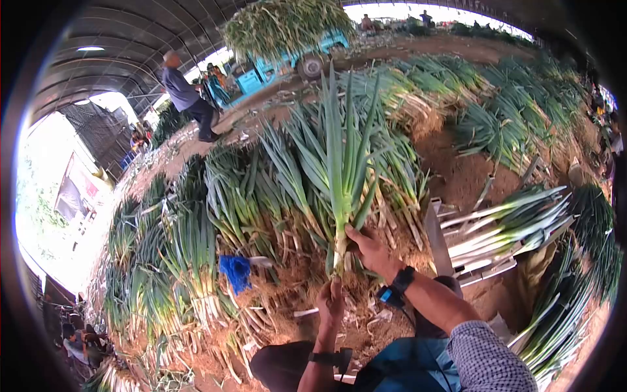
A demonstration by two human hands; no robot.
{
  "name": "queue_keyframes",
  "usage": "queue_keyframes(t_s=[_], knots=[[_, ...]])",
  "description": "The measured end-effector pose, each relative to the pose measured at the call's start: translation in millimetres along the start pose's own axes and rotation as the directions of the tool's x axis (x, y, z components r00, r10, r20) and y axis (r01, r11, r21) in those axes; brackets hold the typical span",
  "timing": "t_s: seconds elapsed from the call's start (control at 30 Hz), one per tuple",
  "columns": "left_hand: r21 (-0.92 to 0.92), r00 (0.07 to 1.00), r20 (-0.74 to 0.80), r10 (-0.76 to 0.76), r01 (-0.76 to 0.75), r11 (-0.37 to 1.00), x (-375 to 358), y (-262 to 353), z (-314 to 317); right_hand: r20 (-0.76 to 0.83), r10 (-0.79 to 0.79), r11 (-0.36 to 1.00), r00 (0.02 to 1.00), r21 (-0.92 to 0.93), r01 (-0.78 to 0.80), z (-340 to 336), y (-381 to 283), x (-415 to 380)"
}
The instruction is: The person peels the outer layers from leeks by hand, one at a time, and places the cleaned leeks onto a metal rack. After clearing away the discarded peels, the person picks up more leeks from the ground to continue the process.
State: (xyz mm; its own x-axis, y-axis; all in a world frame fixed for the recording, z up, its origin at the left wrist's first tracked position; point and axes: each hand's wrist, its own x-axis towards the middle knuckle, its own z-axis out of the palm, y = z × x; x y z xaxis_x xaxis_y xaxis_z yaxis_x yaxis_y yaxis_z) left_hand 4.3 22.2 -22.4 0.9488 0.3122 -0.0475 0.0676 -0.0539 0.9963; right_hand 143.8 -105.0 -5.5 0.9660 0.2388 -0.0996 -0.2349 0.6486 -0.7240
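Both hands grip one upright leek [341,189]: left hand [331,302] closed low, right hand [369,248] closed higher

Both arms reach forward; the left hand [330,302] pinches closed, the right hand [369,251] grips higher, fingers curled.

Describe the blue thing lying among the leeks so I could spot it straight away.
Start at the upright leek gripped by the left hand and right hand. Look left along the soil-covered roots. There lies a crumpled bright blue cloth or glove, the only blue thing among green leaves and brown earth.
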Motion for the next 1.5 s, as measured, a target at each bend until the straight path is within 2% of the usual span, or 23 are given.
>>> queue_keyframes(t_s=[0.17, 0.2, 0.3, 0.33, 0.37, 0.43, 0.47, 0.53, 0.6, 0.63, 0.7, 0.77, 0.8, 0.87, 0.9, 0.97, 1.03, 1.07, 1.17, 1.2, 1.33, 1.43, 1.5], knots=[[-0.004, 0.983, 0.181, 0.035, -0.035, 0.999, 0, 34, -10, 0.025, -0.023, 0.984, 0.999, 0.18, 0.018, -4, -6, -1], [-0.091, 0.975, 0.21, -0.07, 0.09, 0.992, 2, 33, -7, 0.02, -0.021, 0.98, 1.0, 0.198, 0.016, -3, -6, -5], [-0.042, 0.961, 0.251, -0.117, 0.132, 0.99, 7, 26, -8, -0.021, 0.033, 0.998, 0.999, 0.048, -0.032, -4, -11, -12], [0.008, 0.981, 0.194, -0.009, 0.007, 1.0, 6, 28, -6, -0.048, 0.075, 0.994, 0.996, -0.075, -0.078, -4, -13, -13], [-0.103, 0.971, 0.239, -0.016, 0.042, 0.994, 5, 28, -5, -0.089, 0.123, 0.972, 0.988, -0.192, -0.138, -8, -9, -22], [-0.084, 0.947, 0.317, -0.049, 0.079, 0.993, 3, 36, -10, 0.315, -0.109, 0.572, 0.943, -0.756, 0.319, -49, 28, -38], [-0.072, 0.943, 0.321, -0.09, 0.119, 0.99, -3, 47, -9, 0.322, 0.115, 0.68, 0.94, -0.715, 0.162, -67, 33, -44], [-0.119, 0.915, 0.4, -0.053, 0.11, 0.987, -5, 58, -14, 0.278, 0.208, 0.464, 0.938, -0.872, 0.155, -68, 36, -46], [-0.132, 0.909, 0.402, -0.11, 0.176, 0.976, -9, 55, -16, 0.163, 0.09, -0.03, 0.983, -0.986, 0.166, -54, 19, -43], [-0.137, 0.905, 0.404, -0.133, 0.204, 0.969, -12, 53, -18, 0.06, 0.084, -0.159, 0.995, -0.985, 0.073, -43, -8, -44], [-0.118, 0.896, 0.421, -0.14, 0.207, 0.971, -15, 47, -20, 0.26, -0.105, -0.149, 0.96, -0.958, 0.243, -88, -8, -9], [-0.104, 0.88, 0.447, -0.16, 0.229, 0.968, -18, 48, -18, 0.048, 0.031, 0.494, 0.998, -0.869, 0.026, -27, -69, -34], [-0.107, 0.872, 0.465, -0.154, 0.228, 0.968, -19, 44, -17, 0.082, 0.053, 0.767, 0.995, -0.642, 0.012, -14, -77, -40], [-0.135, 0.821, 0.546, -0.168, 0.284, 0.949, -26, 32, -14, 0.165, 0.051, 0.991, 0.985, -0.133, -0.029, 1, -82, -40], [-0.144, 0.794, 0.584, -0.17, 0.307, 0.941, -28, 26, -14, 0.211, 0.041, 0.996, 0.977, 0.07, -0.057, 6, -85, -35], [-0.096, 0.706, 0.654, -0.272, 0.434, 0.896, -34, 9, -15, 0.295, 0.037, 0.979, 0.955, 0.183, -0.095, 6, -82, -29], [-0.126, 0.653, 0.678, -0.339, 0.557, 0.821, -37, -6, -16, -0.024, 0.138, 0.986, 0.99, 0.102, -0.135, 1, -60, -16], [0.066, 0.806, 0.459, -0.373, 0.388, 0.919, -47, 29, -14, -0.136, 0.161, 0.987, 0.978, 0.04, -0.157, -2, -49, -7], [0.409, 0.944, 0.24, -0.227, 0.114, 0.905, -17, -4, -20, -0.332, 0.125, 0.97, 0.935, -0.158, -0.186, 0, -35, -2], [0.508, 0.986, 0.132, 0.104, -0.157, 0.847, -9, -2, -19, -0.366, 0.089, 0.955, 0.926, -0.231, -0.183, 2, -35, 0], [0.494, 0.983, 0.138, 0.122, -0.175, 0.852, 12, 20, -15, -0.161, 0.155, 0.984, 0.975, 0.108, -0.139, -11, -17, 7], [0.409, 0.975, 0.209, 0.077, -0.159, 0.899, 12, 42, 5, -0.029, 0.174, 0.965, 0.984, 0.205, -0.165, -16, -20, -1], [0.568, 0.967, 0.232, 0.104, -0.222, 0.792, 16, 39, 15, -0.017, 0.152, 0.976, 0.988, 0.162, -0.147, -20, -15, -1]])
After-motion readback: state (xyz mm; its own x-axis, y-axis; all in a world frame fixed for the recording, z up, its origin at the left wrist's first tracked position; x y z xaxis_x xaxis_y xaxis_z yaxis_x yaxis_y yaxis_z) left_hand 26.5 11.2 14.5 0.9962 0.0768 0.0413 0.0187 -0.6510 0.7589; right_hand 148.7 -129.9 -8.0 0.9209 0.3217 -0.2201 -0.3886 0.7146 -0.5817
